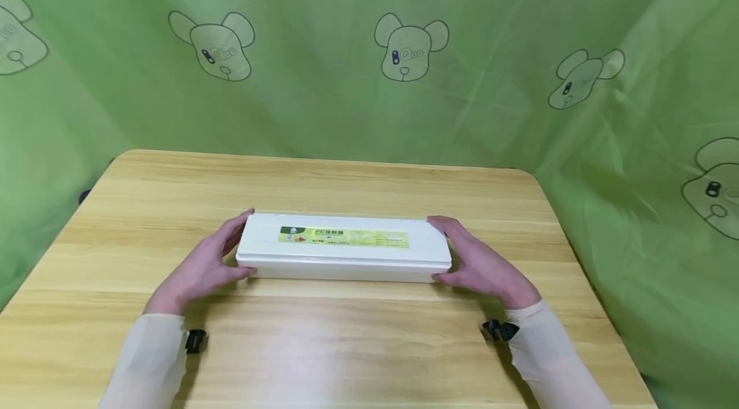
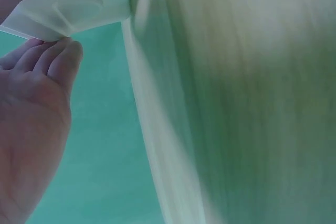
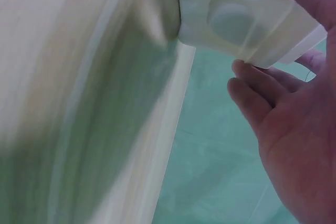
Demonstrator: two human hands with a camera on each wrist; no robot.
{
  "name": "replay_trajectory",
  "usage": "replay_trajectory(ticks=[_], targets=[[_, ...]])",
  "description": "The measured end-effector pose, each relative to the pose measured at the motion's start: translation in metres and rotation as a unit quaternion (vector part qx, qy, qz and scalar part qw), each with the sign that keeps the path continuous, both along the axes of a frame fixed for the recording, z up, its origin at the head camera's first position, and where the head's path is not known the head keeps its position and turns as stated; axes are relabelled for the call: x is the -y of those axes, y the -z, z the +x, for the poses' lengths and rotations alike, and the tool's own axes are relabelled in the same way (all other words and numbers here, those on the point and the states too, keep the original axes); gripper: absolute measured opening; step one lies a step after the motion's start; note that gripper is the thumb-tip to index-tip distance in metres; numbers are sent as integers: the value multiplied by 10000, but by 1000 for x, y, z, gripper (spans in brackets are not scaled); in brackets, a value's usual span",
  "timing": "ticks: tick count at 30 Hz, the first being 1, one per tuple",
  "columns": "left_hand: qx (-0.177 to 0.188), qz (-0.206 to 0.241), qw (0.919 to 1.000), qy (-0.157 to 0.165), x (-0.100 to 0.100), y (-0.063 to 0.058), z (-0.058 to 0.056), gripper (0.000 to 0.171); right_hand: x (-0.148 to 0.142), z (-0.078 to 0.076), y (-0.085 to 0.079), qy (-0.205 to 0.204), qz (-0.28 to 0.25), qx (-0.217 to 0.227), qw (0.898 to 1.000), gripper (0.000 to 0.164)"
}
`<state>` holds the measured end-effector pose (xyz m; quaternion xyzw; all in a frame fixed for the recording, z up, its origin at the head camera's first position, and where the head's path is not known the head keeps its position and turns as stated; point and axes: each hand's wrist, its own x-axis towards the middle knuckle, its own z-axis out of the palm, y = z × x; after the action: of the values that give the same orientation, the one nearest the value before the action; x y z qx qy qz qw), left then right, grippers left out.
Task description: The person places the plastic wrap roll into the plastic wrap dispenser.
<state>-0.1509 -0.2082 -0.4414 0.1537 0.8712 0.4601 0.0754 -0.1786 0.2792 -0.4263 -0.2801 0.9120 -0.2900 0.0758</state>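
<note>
A long white cling film box (image 1: pixel 346 256) lies crosswise in the middle of the head view, a yellow-green label (image 1: pixel 343 237) along its top. Its left end is gripped by my left hand (image 1: pixel 208 265), thumb at the near side and fingers at the far side. My right hand (image 1: pixel 482 261) grips the opposite end in the same way. In the left wrist view, fingertips press the end of the box (image 2: pixel 100 6) from the far side. The right wrist view shows a round recess in the other end (image 3: pixel 231 22), the thumb across it and fingers beyond.
Under the box is a light wooden table (image 1: pixel 323 338) with rounded far corners. Green cloth (image 1: pixel 323 108) printed with animal heads hangs behind it and on both sides. Small black devices (image 1: pixel 196 340) sit at both wrists.
</note>
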Motion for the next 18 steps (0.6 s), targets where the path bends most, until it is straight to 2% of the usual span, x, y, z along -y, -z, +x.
replay_trajectory(ticks=[9,13,18], targets=[[22,40,10000,-8,0,0,3,101,1,1,-1,-81,82,-363,9993,96],[114,235,9996,54,1,0,3,102,0,0,-1,-73,-11,-207,9998,97],[171,545,9983,110,4,1,1,106,-2,-3,1,30,-394,315,9987,99]])
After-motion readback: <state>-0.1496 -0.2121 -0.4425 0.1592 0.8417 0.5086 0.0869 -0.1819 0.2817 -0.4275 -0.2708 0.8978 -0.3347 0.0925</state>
